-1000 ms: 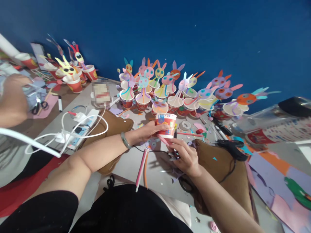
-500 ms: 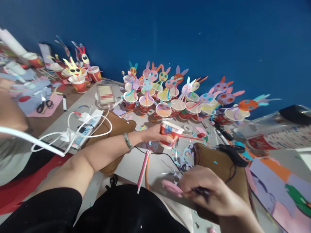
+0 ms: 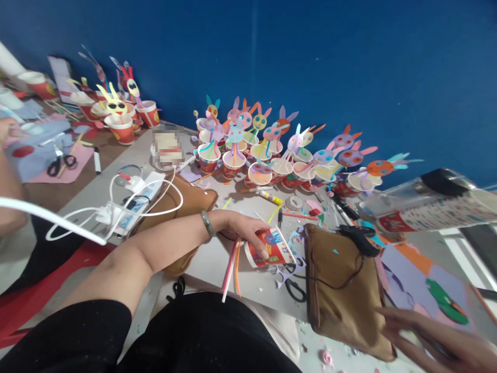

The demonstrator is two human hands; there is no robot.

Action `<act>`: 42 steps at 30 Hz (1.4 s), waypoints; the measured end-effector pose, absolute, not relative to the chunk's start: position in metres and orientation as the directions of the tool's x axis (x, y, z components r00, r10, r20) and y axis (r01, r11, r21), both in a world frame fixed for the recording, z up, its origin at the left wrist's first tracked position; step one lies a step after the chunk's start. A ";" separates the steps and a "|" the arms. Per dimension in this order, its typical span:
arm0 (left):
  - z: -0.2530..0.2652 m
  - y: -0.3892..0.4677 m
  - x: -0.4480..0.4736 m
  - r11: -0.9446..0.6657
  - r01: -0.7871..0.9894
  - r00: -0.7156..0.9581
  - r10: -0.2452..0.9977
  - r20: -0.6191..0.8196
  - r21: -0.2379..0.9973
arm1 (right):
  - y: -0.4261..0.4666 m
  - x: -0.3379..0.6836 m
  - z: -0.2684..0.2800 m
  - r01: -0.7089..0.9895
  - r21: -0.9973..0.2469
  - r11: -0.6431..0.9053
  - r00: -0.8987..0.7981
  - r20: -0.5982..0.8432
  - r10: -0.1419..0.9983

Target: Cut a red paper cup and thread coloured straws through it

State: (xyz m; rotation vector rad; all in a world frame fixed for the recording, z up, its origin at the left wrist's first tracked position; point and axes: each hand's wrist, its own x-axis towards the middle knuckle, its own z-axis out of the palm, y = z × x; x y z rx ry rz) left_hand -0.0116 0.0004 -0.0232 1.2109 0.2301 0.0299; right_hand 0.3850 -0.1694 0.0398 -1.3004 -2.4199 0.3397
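Note:
My left hand [image 3: 248, 230] grips a red and white paper cup [image 3: 269, 247] from above, fingers around its side; the cup lies tilted over the table, its rim to the right. Pink, white and orange strips [image 3: 232, 269] hang below my left wrist. Beside the cup lie cut purple paper scraps [image 3: 280, 277] and a black scissor handle [image 3: 295, 290]. My right hand [image 3: 430, 336] is at the lower right, beyond the brown pouch [image 3: 345, 290], blurred, with fingers stretched out and apart. Nothing clear shows in it.
Several cups with paper rabbit figures [image 3: 235, 155] stand along the blue wall. A power strip [image 3: 142, 202] with white cables is at left, near scissors [image 3: 61, 160]. A glue gun [image 3: 359, 239] lies on the brown pouch. A transparent bottle [image 3: 430, 207] lies at right. Another person's arm [image 3: 10, 191] shows at far left.
My left hand has brought the cup down and nearer, turning it onto its side. My right hand has moved to the lower right; the pink piece it held is out of sight.

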 end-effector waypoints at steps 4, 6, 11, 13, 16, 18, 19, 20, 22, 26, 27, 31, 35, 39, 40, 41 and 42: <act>-0.024 0.001 -0.014 0.326 0.117 0.988 0.057 -0.143 0.938 | -0.103 0.300 0.040 0.794 -0.300 0.529 -0.458 0.275 0.845; -0.026 0.003 -0.014 0.354 0.129 0.987 0.040 -0.153 0.926 | -0.063 0.253 0.030 0.802 -0.234 0.550 -0.473 0.314 0.823; -0.035 0.009 -0.012 0.329 0.170 0.983 0.009 -0.183 0.929 | 0.017 0.179 -0.003 0.816 0.014 0.578 -0.548 0.341 0.764; -0.038 0.011 -0.011 0.327 0.176 0.982 0.006 -0.189 0.929 | 0.034 0.166 -0.011 0.832 0.053 0.552 -0.534 0.344 0.772; -0.040 0.013 -0.009 0.323 0.195 0.977 0.021 -0.213 0.926 | 0.049 0.159 -0.018 0.865 0.052 0.499 -0.482 0.360 0.799; -0.041 0.014 -0.008 0.333 0.190 0.976 0.036 -0.213 0.923 | 0.054 0.159 -0.020 0.873 0.023 0.487 -0.460 0.368 0.808; -0.041 0.013 -0.008 0.342 0.182 0.977 0.045 -0.209 0.922 | 0.057 0.159 -0.020 0.874 0.001 0.486 -0.452 0.372 0.811; -0.040 0.013 -0.007 0.351 0.175 0.977 0.051 -0.205 0.920 | 0.059 0.161 -0.020 0.872 -0.024 0.489 -0.445 0.375 0.813; -0.040 0.013 -0.008 0.366 0.164 0.978 0.060 -0.199 0.916 | 0.063 0.164 -0.017 0.866 -0.084 0.492 -0.427 0.387 0.817; -0.040 0.012 -0.009 0.393 0.158 0.976 0.078 -0.204 0.906 | 0.070 0.169 -0.007 0.839 -0.204 0.505 -0.389 0.425 0.817; -0.041 0.012 -0.009 0.403 0.157 0.975 0.080 -0.206 0.902 | 0.071 0.169 -0.004 0.834 -0.220 0.506 -0.383 0.430 0.818; -0.044 0.012 -0.010 0.428 0.159 0.977 0.059 -0.203 0.890 | 0.076 0.166 0.000 0.828 -0.249 0.502 -0.374 0.421 0.826; -0.045 0.011 -0.010 0.448 0.146 0.978 0.067 -0.196 0.882 | 0.081 0.161 0.000 0.813 -0.296 0.501 -0.363 0.416 0.834; -0.048 0.012 -0.009 0.433 0.134 0.984 0.050 -0.172 0.892 | 0.086 0.159 -0.002 0.798 -0.331 0.504 -0.352 0.422 0.835; -0.049 0.012 -0.008 0.422 0.134 0.984 0.050 -0.170 0.897 | 0.087 0.158 -0.003 0.797 -0.333 0.503 -0.352 0.420 0.836; -0.050 0.012 -0.007 0.415 0.132 0.984 0.056 -0.170 0.900 | 0.087 0.158 -0.004 0.797 -0.332 0.504 -0.357 0.414 0.837; -0.051 0.013 -0.007 0.413 0.130 0.983 0.065 -0.171 0.901 | 0.088 0.158 -0.005 0.798 -0.329 0.505 -0.363 0.408 0.838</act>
